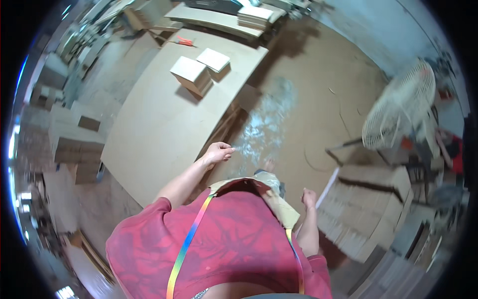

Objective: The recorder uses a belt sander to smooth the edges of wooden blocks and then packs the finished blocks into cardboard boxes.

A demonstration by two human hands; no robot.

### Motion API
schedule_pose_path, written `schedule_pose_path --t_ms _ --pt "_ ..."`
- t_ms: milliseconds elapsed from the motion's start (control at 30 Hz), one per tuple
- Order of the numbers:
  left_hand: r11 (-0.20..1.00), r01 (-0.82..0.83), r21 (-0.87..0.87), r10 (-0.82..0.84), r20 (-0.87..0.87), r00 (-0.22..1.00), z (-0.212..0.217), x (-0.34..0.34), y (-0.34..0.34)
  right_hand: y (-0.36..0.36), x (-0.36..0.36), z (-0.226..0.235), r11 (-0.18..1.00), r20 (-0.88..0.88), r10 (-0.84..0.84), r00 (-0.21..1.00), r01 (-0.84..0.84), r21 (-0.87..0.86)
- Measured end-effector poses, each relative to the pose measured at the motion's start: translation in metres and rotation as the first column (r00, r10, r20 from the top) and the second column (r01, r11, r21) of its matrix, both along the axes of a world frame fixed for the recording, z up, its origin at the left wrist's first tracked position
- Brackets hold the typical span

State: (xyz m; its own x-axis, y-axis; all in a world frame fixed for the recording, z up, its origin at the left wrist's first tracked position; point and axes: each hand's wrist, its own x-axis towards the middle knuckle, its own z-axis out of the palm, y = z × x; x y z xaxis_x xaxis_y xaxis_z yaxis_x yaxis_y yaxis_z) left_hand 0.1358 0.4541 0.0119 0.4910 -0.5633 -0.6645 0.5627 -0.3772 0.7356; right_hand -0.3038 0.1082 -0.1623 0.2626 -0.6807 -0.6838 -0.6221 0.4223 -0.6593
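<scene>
Head view, looking down over the person's red shirt (224, 239) with a rainbow strap (191, 234) running across it.

Left hand (217, 152): empty, held over the near right edge of the big brown board table (164, 119). Fingers loosely curled, tips drawn together toward the thumb, nothing between them. Couldn't tell whether the hand touched the table edge or hung just above it.

Right hand (308, 198): also empty, hanging low at the person's side, fingers curled into a loose fist. It sat just beside the near left corner of the cardboard stack (368, 209), next to a white strip (326, 187) along that stack's edge. Contact with the stack: couldn't tell.

Nearest items to the left hand were two small stacks of square boards (191, 74) on the far part of the table, well apart from the hand, one pale piece (214, 59) lying on top of the right stack. An orange-handled tool (183, 42) lay farther back on the table, blurred.

A white pedestal fan (398, 107) stood far right on the brown floor (308, 89). A pale scuffed patch (266, 119) marked the floor just right of the table. More cardboard boxes (74, 144) were piled left of the table. The far bench held more flat stacks (255, 16).
</scene>
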Motion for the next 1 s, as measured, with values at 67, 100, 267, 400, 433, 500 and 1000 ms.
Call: schedule_pose_path --t_ms 67,100,267,400,433,500,1000 --pt "0.994 -0.107 -0.015 0.107 0.044 0.993 0.008 0.001 0.004 -0.040 0.087 0.027 0.968 0.004 0.242 0.970 -0.241 -0.068" --pt "0.987 -0.152 -0.042 0.155 0.067 0.986 0.011 0.000 -0.002 -0.054 0.131 0.039 0.959 0.007 0.273 0.962 -0.271 -0.076" --pt "0.914 -0.396 -0.092 0.404 0.107 0.908 0.054 -0.027 -0.037 -0.084 0.313 0.112 0.761 0.122 0.618 0.776 -0.553 -0.339" --pt "0.821 -0.536 -0.195 0.562 0.110 0.820 0.078 -0.017 -0.065 -0.089 0.389 0.173 0.670 0.245 0.739 0.628 -0.645 -0.368" --pt "0.799 -0.527 -0.290 0.573 0.103 0.813 0.078 -0.004 -0.073 -0.094 0.406 0.189 0.684 0.291 0.728 0.621 -0.636 -0.357" --pt "0.736 -0.488 -0.469 0.590 0.090 0.803 0.079 0.020 -0.094 -0.112 0.429 0.221 0.719 0.377 0.695 0.612 -0.614 -0.327" --pt "0.630 -0.739 -0.239 0.757 -0.022 0.653 0.101 0.050 -0.201 -0.115 0.559 0.329 0.130 0.303 0.951 0.064 -0.970 -0.203"
